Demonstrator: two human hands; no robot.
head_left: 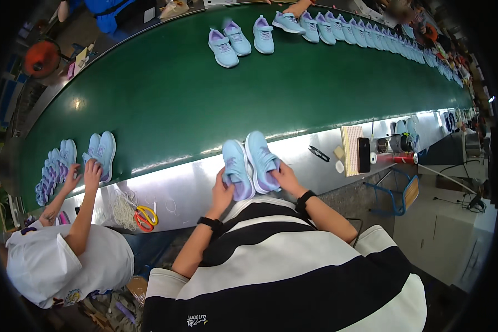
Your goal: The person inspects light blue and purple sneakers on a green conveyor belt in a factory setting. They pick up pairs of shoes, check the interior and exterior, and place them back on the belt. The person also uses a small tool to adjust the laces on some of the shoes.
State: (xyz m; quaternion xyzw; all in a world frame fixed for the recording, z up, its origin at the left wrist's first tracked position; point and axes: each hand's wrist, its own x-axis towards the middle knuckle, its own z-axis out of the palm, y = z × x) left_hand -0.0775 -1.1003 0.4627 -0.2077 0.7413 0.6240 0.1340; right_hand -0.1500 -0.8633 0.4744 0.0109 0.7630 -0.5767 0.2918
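Note:
Two light blue sneakers with lilac linings are held side by side in front of me, toes pointing away, over the metal ledge. My left hand (222, 191) is closed round the heel of the left sneaker (236, 163). The heel side of the right sneaker (261, 157) is gripped by my right hand (285, 178). Their soles nearly touch along the middle. Right of them on the ledge lie black thread snips (319, 154), a tan block (339, 151) and a small white piece (340, 166).
A green conveyor belt (149, 105) carries sneakers, with a long row (365, 36) at the far right. At left, a co-worker (72, 260) handles a pair (100, 152). Scissors (146, 217), a notepad (351, 141) and a phone (363, 155) lie on the ledge; a blue-framed stool (395, 193) stands right.

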